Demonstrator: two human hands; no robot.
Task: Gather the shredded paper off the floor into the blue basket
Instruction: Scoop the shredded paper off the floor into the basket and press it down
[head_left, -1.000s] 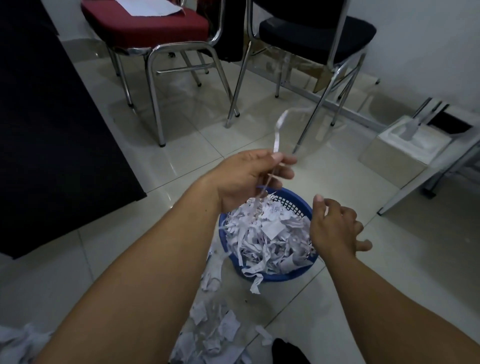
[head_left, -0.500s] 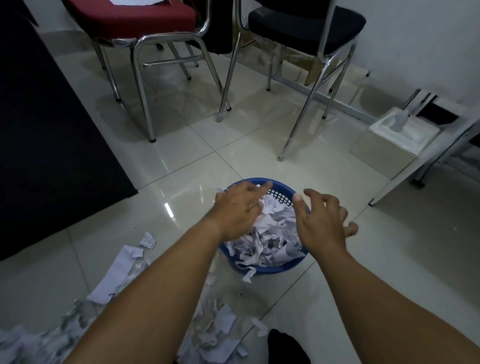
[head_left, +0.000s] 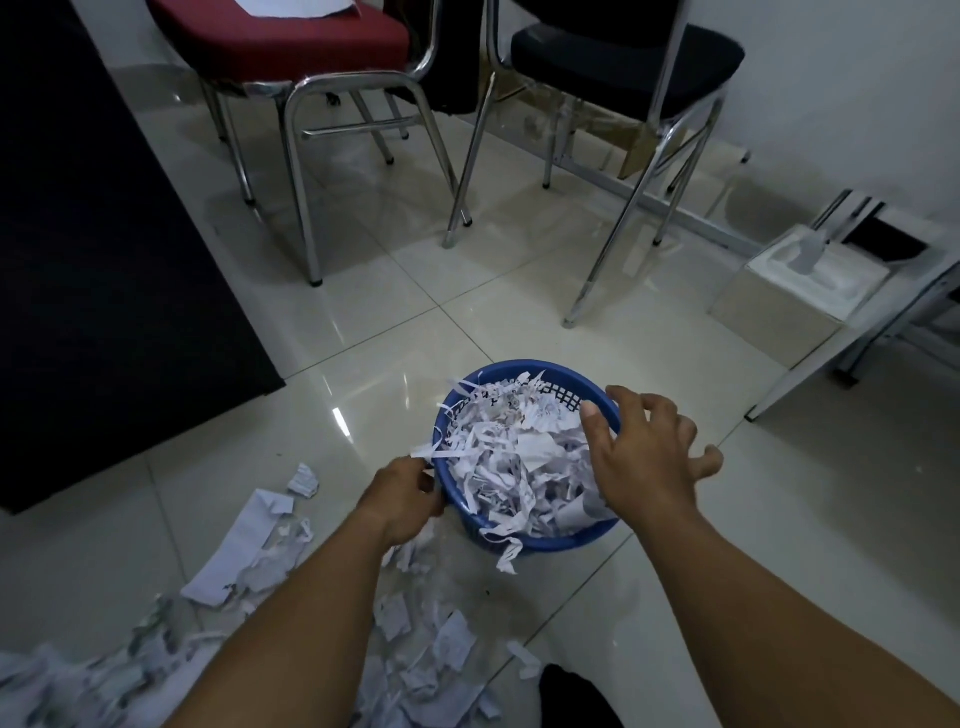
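Observation:
The blue basket (head_left: 521, 364) stands on the tiled floor, heaped with shredded paper (head_left: 519, 452), and a few strips hang over its near rim. My left hand (head_left: 402, 501) is at the basket's left rim with its fingers curled around the edge. My right hand (head_left: 644, 457) hovers over the right rim, fingers spread, thumb above the paper, holding nothing. More shredded paper (head_left: 415, 654) lies scattered on the floor in front of the basket, between my forearms. A larger white sheet (head_left: 239, 551) lies to the left.
A red chair (head_left: 291, 41) and a black chair (head_left: 623, 52) with chrome legs stand behind the basket. A dark mat (head_left: 104, 260) covers the floor at the left. A white box (head_left: 784, 291) and metal table legs (head_left: 852, 343) are at the right. A dark object (head_left: 576, 696) sits at the bottom edge.
My left hand dropped from holding a paper strip above the basket, passed over the heap, and now grips the left rim. My right hand stayed by the right rim and spread wider.

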